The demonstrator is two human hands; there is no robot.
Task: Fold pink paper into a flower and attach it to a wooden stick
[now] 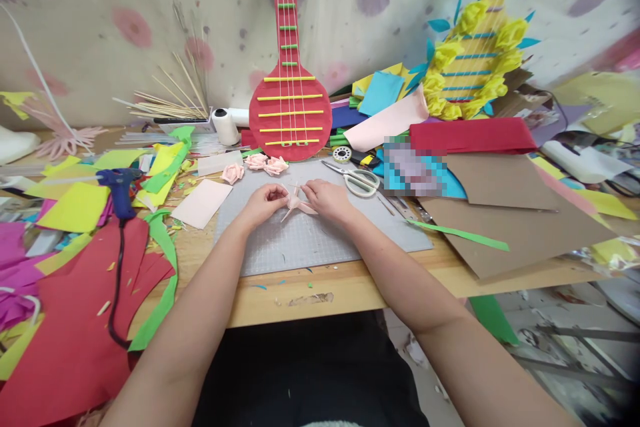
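Over the grey cutting mat (325, 240), a pale pink paper flower piece (295, 203) with narrow splayed petals is between my two hands. My left hand (267, 205) is closed in a pinch at its left side. Fingers of my right hand (327, 200) are bent together at its right side, also closed on it. A thin pale line, possibly a stick, shows near the right fingertips; I cannot make out which. Just beyond my left hand lie finished pink paper roses (256, 161). White-handled scissors (361, 183) rest on the mat past my right hand.
A red paper instrument (291, 113) leans at the back, and a yellow one (467, 53) with paper flowers at the right. Left are a blue glue gun (120, 193) with its cord, red paper (75, 307) and a pink card (202, 203). Brown cardboard (500, 233) lies right.
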